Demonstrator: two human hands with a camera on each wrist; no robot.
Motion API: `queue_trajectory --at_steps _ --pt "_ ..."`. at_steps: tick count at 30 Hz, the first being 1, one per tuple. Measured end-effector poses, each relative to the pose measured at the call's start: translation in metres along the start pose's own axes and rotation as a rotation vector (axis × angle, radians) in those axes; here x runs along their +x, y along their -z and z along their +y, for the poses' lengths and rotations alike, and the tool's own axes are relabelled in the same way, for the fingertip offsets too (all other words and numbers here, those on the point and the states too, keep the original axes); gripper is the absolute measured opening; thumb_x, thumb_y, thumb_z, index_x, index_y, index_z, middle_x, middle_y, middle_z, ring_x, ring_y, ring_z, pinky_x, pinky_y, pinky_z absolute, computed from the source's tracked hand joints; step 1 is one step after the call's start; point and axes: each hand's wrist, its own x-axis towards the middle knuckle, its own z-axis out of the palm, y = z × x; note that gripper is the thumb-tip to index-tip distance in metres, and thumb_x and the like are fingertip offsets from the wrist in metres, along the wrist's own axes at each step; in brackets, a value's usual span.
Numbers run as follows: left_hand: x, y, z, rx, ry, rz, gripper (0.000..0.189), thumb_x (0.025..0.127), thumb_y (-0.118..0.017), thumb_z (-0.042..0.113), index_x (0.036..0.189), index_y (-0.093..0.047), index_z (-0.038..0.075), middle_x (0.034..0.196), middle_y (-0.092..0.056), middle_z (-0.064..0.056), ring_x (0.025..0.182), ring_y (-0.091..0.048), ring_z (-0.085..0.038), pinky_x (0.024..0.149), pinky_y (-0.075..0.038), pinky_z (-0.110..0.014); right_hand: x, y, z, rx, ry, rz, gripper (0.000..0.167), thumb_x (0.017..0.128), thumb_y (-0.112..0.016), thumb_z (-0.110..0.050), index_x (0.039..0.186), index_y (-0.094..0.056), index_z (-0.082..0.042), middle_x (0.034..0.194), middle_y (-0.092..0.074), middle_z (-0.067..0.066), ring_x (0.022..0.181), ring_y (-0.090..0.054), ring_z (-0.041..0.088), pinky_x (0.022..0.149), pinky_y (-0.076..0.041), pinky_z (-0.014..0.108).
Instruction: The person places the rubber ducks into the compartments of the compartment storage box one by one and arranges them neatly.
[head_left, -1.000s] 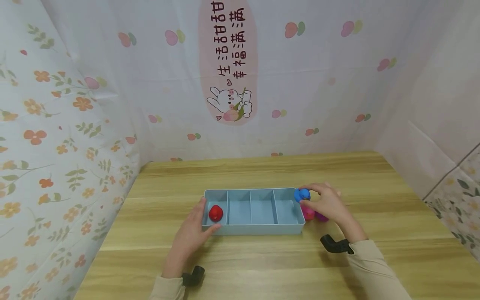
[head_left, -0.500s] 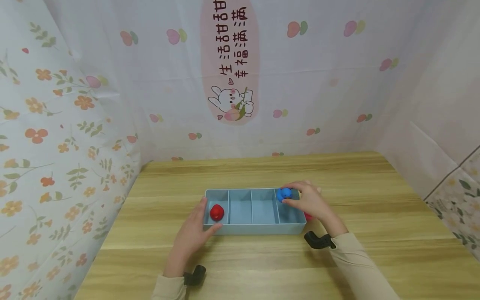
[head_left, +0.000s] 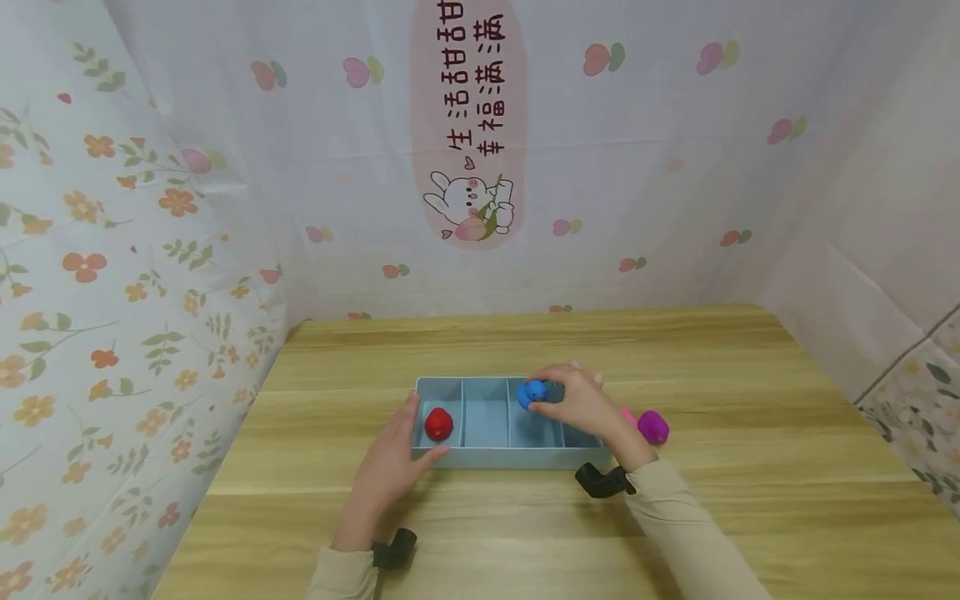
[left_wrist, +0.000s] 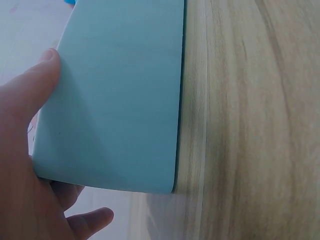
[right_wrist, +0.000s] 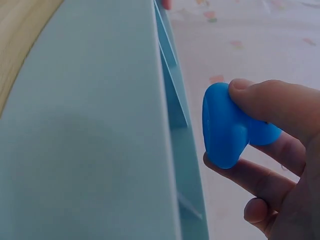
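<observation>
Blue toy duck (right_wrist: 222, 127) between right-hand fingers (right_wrist: 260, 178)

Dark-red Chinese characters (head_left: 491, 115), reading 生活甜甜 and 幸福满满, run upward in two columns on the pink rounded panel (head_left: 429, 92) of the white, peach-patterned fabric backdrop (head_left: 660, 200).

The tray (head_left: 487, 459), its four compartments (head_left: 487, 417) running left to right, stood on the tabletop (head_left: 487, 525), the cloth (head_left: 360, 192) at the far side. One toy (head_left: 438, 424) lay in the leftmost; the left hand (head_left: 388, 458) touched that end. The right hand (head_left: 583, 408) held a second toy (head_left: 530, 395), seemingly above the third compartment. Rightward lay a third toy (head_left: 653, 427), a fourth toy (head_left: 628, 415) between it and the tray.
</observation>
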Motion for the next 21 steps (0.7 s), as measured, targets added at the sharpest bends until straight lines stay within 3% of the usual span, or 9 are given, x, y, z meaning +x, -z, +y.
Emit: queue_trajectory --at_steps 6,14,21 --pt "0.000 -0.001 -0.002 0.006 -0.010 0.003 0.095 0.085 -0.063 0.056 0.153 -0.018 0.008 0.157 -0.025 -0.012 0.142 -0.030 -0.033 0.112 -0.032 -0.050 0.006 -0.014 -0.014 -0.031 0.035 -0.018 0.037 0.076 -0.080 -0.025 0.110 -0.071 -0.015 0.111 -0.070 0.004 0.103 -0.051 0.024 0.083 -0.026 0.051" --pt "0.002 0.001 -0.002 -0.003 -0.039 0.022 0.094 0.085 -0.063 0.055 0.152 -0.021 0.006 0.156 -0.028 -0.013 0.141 -0.032 -0.033 0.112 -0.032 -0.049 0.019 -0.033 -0.028 -0.090 0.042 -0.048 0.035 0.077 -0.079 -0.027 0.109 -0.071 -0.016 0.109 -0.071 0.001 0.099 -0.051 0.021 0.079 -0.027 0.044" --pt "0.002 -0.001 -0.005 0.003 -0.038 0.015 0.095 0.084 -0.062 0.058 0.153 -0.019 0.007 0.156 -0.028 -0.012 0.141 -0.032 -0.033 0.111 -0.034 -0.049 0.025 -0.051 -0.037 -0.150 0.021 -0.080 0.030 0.076 -0.081 -0.029 0.103 -0.071 -0.020 0.099 -0.071 -0.006 0.086 -0.043 0.014 0.074 -0.020 0.041"
